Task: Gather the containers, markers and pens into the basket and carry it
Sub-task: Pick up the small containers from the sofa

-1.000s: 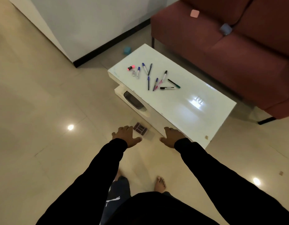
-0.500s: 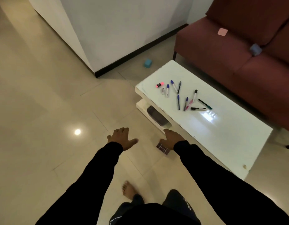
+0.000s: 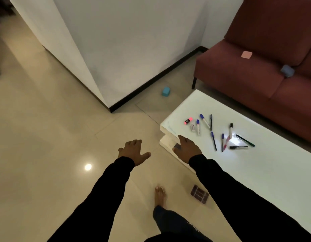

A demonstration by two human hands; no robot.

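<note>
Several pens and markers [image 3: 213, 139] lie scattered on the near end of a white low table [image 3: 266, 165], with a pink highlighter [image 3: 188, 120] at the left of the group. A dark basket [image 3: 177, 146] on the table's lower shelf is mostly hidden behind my right hand [image 3: 187, 148], which hovers open over the table's left corner. My left hand [image 3: 133, 151] is held out open above the floor, holding nothing. A blue container [image 3: 165, 91] sits on the floor by the wall. A pink container [image 3: 246, 54] and a blue-grey one [image 3: 287, 70] rest on the sofa.
A maroon sofa [image 3: 252, 81] stands behind the table. A white wall corner with black skirting [image 3: 106, 95] juts out on the left. A dark patterned flat object [image 3: 199, 194] lies on the tiled floor by my bare foot [image 3: 160, 195].
I have stepped left along the table, so its left end is now in front of my right hand. The patterned object on the floor has dropped back beside my foot. Both hands stay open.
</note>
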